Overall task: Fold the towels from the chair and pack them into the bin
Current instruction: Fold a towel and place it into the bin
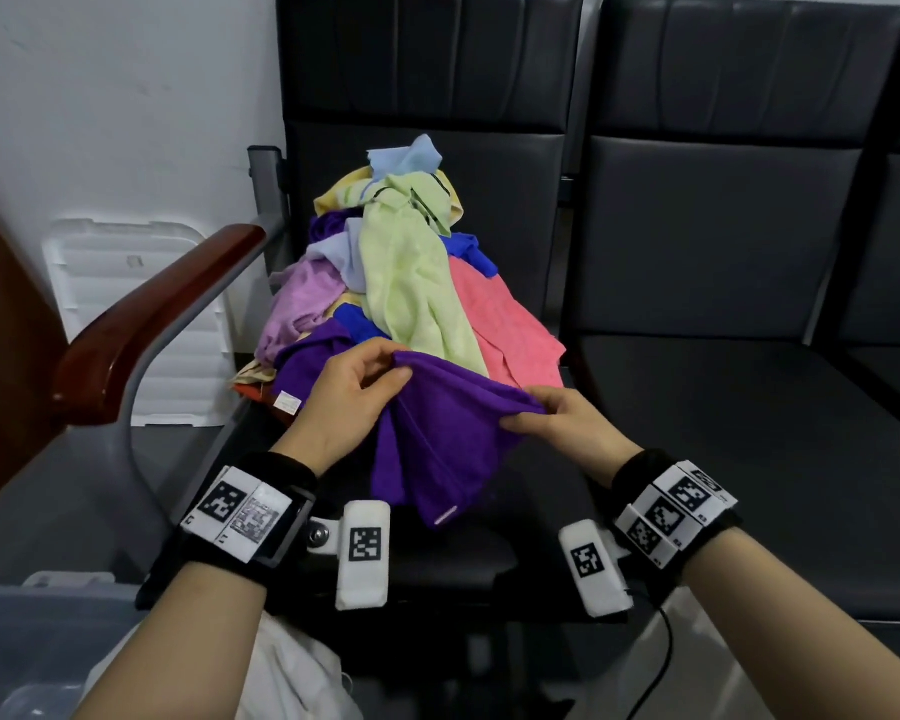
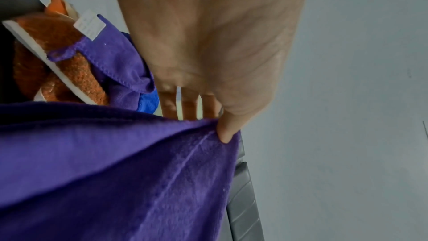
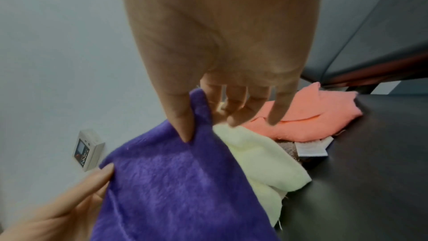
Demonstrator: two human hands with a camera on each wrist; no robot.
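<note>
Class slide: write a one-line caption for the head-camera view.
Both hands, left hand and right hand, pinch a purple towel before a heap of coloured towels on the chair.

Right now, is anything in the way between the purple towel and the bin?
Nothing visible is. Both hands hold the purple towel up in front of the pile; the bin sits low to the left, past the left arm.

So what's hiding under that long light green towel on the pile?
Under the light green towel you can see bits of a pink towel, a blue towel and a lilac towel. Whatever is right beneath its middle is covered.
</note>
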